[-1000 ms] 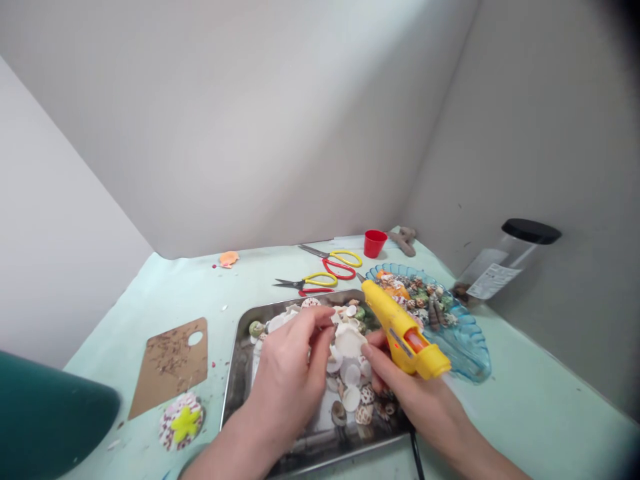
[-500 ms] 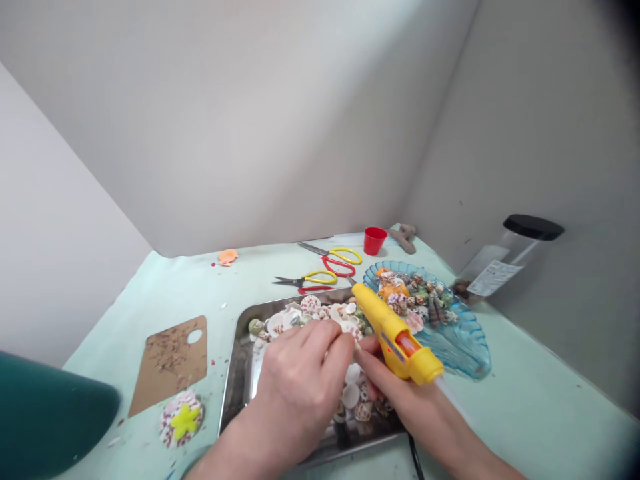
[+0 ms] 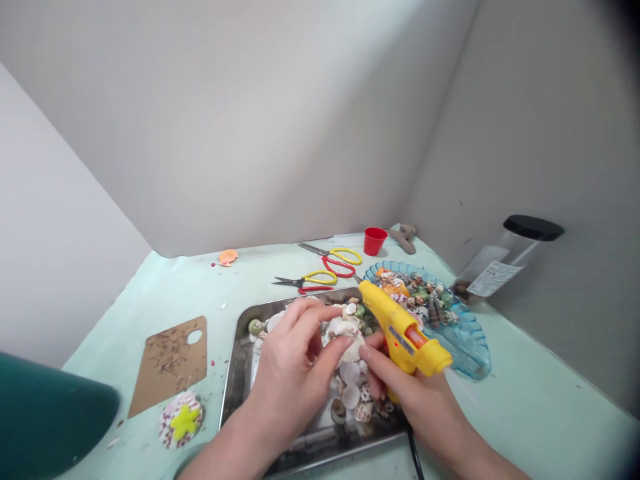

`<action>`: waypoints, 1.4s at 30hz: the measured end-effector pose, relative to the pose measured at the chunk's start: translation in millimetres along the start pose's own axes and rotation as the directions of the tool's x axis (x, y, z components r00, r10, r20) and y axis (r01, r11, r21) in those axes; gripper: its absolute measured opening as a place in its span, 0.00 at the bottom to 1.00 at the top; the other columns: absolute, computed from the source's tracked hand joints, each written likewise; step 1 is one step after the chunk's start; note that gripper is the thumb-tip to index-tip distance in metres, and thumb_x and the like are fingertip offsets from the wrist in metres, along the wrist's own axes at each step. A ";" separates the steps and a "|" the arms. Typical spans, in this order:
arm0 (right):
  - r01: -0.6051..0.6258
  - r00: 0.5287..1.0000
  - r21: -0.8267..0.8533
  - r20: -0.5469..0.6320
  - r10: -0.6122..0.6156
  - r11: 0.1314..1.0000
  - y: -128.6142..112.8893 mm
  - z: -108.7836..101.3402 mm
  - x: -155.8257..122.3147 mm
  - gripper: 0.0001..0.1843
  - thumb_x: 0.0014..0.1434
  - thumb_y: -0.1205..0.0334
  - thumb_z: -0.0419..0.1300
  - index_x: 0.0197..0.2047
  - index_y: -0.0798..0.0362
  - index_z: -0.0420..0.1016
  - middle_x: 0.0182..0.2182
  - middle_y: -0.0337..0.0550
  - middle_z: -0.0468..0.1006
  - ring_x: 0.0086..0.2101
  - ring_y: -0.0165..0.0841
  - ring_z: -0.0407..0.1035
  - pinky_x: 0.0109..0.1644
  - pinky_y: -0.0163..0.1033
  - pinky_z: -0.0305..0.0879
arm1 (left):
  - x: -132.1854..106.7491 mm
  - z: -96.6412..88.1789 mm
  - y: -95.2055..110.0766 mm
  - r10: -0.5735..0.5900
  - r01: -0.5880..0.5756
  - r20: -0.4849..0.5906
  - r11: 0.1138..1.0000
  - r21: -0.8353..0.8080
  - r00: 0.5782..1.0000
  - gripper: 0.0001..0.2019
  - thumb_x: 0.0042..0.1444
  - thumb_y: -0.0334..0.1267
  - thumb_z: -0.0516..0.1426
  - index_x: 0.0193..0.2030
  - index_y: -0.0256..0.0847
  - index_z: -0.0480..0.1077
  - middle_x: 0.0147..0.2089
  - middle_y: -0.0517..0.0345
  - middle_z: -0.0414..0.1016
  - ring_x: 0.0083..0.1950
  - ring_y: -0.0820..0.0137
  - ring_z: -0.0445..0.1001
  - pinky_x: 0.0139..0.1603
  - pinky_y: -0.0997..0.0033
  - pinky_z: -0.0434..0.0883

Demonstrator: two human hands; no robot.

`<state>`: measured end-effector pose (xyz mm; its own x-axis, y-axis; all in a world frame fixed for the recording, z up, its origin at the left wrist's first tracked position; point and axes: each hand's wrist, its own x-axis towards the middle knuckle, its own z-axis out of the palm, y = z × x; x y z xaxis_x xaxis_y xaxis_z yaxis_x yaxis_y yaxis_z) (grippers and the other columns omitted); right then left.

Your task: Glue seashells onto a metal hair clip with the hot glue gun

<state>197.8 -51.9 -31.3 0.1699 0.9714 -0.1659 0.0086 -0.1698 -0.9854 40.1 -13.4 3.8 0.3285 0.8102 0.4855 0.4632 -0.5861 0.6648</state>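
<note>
White shell (image 3: pixel 355 349) between the hands (image 3: pixel 293 357) (image 3: pixel 410 387)

The glue gun (image 3: pixel 393 313) crowds the dish (image 3: pixel 469 348); room opens left of 2 scissors (image 3: pixel 302 283).

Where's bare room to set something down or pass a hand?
Most open: table right of the right hand, on the near side of the blue dish. Next: the patch between brown card and orange piece, left of the nearer scissors, with a few flecks. Crowded: metal tray, its shells beneath left hand and right; also the blue dish's shell-filled far end.
</note>
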 end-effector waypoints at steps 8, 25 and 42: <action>0.013 0.994 -0.036 0.111 -0.009 0.999 -1.7 -3.6 0.6 0.17 0.55 0.46 0.57 0.36 0.52 0.64 0.16 0.31 0.66 0.19 0.27 0.59 0.25 0.33 0.57 | 4.4 7.4 -1.5 -0.508 0.655 0.425 0.665 -0.360 0.749 0.12 0.52 0.38 0.57 0.43 0.37 0.70 0.19 0.63 0.69 0.19 0.74 0.67 0.23 0.74 0.67; 0.516 0.841 -0.845 0.469 -0.271 0.139 -16.4 -15.3 10.2 0.15 0.54 0.60 0.61 0.46 0.50 0.71 0.40 0.46 0.72 0.39 0.43 0.70 0.38 0.46 0.66 | 13.2 -17.2 -22.5 -0.558 0.592 0.203 0.734 -0.333 0.805 0.12 0.51 0.39 0.56 0.42 0.37 0.70 0.15 0.66 0.67 0.16 0.76 0.64 0.19 0.78 0.61; 0.738 0.609 -0.638 0.493 -0.621 0.218 -53.9 16.2 17.8 0.08 0.60 0.69 0.54 0.41 0.51 0.72 0.36 0.43 0.73 0.34 0.31 0.68 0.38 0.36 0.63 | -4.7 -7.8 -13.1 -0.534 0.585 0.239 0.721 -0.371 0.811 0.10 0.51 0.39 0.56 0.38 0.38 0.71 0.14 0.66 0.65 0.16 0.75 0.62 0.20 0.77 0.61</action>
<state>184.4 -22.7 18.3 -0.3873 0.7791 0.4930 0.7563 0.5743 -0.3134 26.1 -9.5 -2.7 0.2158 0.9715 -0.0977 0.2204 0.0490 0.9742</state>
